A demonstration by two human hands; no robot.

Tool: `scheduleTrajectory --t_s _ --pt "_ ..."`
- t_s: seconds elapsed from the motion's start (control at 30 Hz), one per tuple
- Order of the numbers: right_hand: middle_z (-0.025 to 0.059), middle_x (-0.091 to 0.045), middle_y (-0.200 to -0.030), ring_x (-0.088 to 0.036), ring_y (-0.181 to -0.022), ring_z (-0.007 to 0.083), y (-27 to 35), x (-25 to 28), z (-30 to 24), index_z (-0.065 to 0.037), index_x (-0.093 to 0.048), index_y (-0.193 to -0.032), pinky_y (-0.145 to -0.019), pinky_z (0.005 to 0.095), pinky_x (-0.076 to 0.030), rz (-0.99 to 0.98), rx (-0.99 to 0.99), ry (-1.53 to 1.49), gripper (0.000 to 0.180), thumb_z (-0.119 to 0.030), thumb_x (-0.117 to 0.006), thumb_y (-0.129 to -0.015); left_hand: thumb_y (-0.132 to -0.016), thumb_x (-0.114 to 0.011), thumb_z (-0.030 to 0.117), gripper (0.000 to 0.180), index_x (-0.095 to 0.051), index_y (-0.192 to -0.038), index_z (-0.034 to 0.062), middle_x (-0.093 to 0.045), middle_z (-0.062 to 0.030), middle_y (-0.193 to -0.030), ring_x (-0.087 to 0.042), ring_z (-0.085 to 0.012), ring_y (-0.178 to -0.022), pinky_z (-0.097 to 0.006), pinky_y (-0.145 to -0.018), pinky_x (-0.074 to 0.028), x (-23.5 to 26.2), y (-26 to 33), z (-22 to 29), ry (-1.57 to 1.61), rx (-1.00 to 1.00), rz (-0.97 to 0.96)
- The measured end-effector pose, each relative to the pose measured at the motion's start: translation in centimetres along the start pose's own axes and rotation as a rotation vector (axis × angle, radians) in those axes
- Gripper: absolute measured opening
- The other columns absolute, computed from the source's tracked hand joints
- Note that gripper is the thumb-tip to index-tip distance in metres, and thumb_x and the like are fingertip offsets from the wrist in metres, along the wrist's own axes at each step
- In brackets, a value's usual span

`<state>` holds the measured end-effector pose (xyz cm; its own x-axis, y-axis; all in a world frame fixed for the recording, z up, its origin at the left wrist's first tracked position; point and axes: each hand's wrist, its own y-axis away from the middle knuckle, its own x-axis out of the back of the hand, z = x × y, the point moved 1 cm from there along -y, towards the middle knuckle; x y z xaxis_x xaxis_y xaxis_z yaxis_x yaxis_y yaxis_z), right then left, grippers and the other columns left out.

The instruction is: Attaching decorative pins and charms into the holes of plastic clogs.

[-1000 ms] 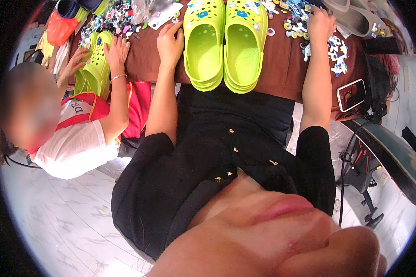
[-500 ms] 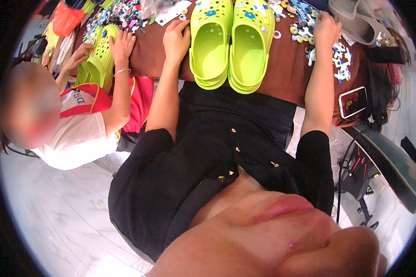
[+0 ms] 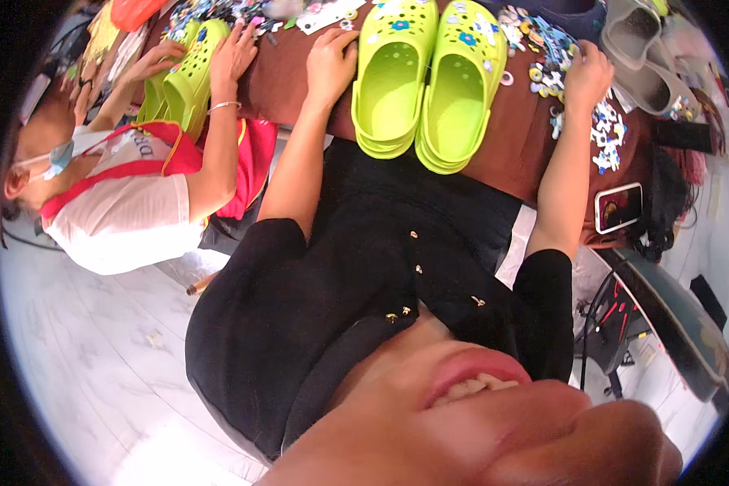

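Observation:
A pair of lime-green clogs lies side by side on the brown-covered table in front of me: the left clog (image 3: pixel 387 97) and the right clog (image 3: pixel 459 105). Blue flower charms and other small charms sit on their toes. My left hand (image 3: pixel 332 66) rests on the cloth just left of the pair, thumb apart from the fingers, with nothing visible in it. Over at the right, my right hand (image 3: pixel 589 77) is curled down at a pile of small charms (image 3: pixel 547 61); whatever its fingers may hold is hidden.
A co-worker (image 3: pixel 121 194) at my left handles another lime-green clog (image 3: pixel 190 77). White and blue charms (image 3: pixel 609 138) lie beside my right forearm. Grey clogs (image 3: pixel 652 85) and a phone (image 3: pixel 618 207) are farther right. A chair (image 3: pixel 664 316) stands at my right side.
The view has shifted, so the table and clogs appear farther right. My right hand stays at the charms with its fingers curled; my left hand stays beside the clogs.

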<state>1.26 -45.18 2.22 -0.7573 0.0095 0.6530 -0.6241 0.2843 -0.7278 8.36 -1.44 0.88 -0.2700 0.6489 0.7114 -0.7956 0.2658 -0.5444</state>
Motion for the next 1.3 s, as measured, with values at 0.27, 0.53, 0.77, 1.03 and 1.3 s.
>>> scheduleTrajectory --t_s 0.27,0.53,0.77,1.03,1.3 --pt "0.0107 -0.074 -0.093 -0.067 -0.085 0.0316 -0.9 -0.5 2.9 -0.012 -0.072 -0.101 -0.079 0.0417 -0.051 -0.041 -0.125 -0.093 0.019 -0.014 -0.073 -0.082 -0.087 -0.064 0.012 0.021 -0.075 -0.104 0.0067 -0.070 -0.0114 -0.101 -0.067 -0.0318 -0.095 -0.041 -0.084 -0.053 0.6 -0.3 0.1 0.052 0.014 -0.007" --pt "0.0150 -0.069 -0.090 -0.063 -0.094 0.0356 -0.5 1.1 0.7 -0.010 -0.071 -0.097 -0.084 0.0439 -0.049 -0.190 -0.304 -0.081 0.018 -0.004 -0.066 -0.080 -0.086 -0.064 0.012 0.022 -0.074 -0.105 0.0078 -0.070 -0.0122 -0.101 -0.067 -0.0334 -0.093 -0.042 -0.083 -0.053 0.5 -0.3 -0.4 0.027 -0.031 0.006" --pt "0.0195 -0.068 -0.083 -0.066 -0.082 0.0380 -1.6 3.3 0.4 -0.006 -0.071 -0.093 -0.076 0.0441 -0.051 -0.204 -0.228 -0.197 0.018 -0.004 -0.071 -0.075 -0.086 -0.064 0.011 0.022 -0.074 -0.106 0.0079 -0.070 -0.0133 -0.101 -0.067 -0.0336 -0.094 -0.042 -0.083 -0.053 0.7 0.0 -0.1 0.059 -0.016 0.012" --pt "0.0134 -0.073 -0.093 -0.071 -0.086 0.0283 -1.1 1.6 3.9 -0.004 -0.068 -0.102 -0.076 0.0384 -0.053 -0.530 0.059 -0.216 0.026 -0.008 -0.077 -0.078 -0.086 -0.065 0.011 0.022 -0.074 -0.106 0.0054 -0.071 -0.0146 -0.102 -0.068 -0.0332 -0.093 -0.040 -0.084 -0.053 0.5 0.0 -0.1 0.044 -0.045 0.017" --pt "0.0150 -0.071 -0.086 -0.069 -0.081 0.0271 -1.2 2.3 2.2 -0.001 -0.069 -0.097 -0.073 0.0368 -0.052 -0.492 -0.050 -0.216 0.021 -0.003 -0.074 -0.076 -0.085 -0.064 0.011 0.022 -0.074 -0.104 0.0067 -0.071 -0.0126 -0.102 -0.068 -0.0330 -0.093 -0.041 -0.083 -0.054 0.7 0.1 0.0 0.028 -0.024 0.019"
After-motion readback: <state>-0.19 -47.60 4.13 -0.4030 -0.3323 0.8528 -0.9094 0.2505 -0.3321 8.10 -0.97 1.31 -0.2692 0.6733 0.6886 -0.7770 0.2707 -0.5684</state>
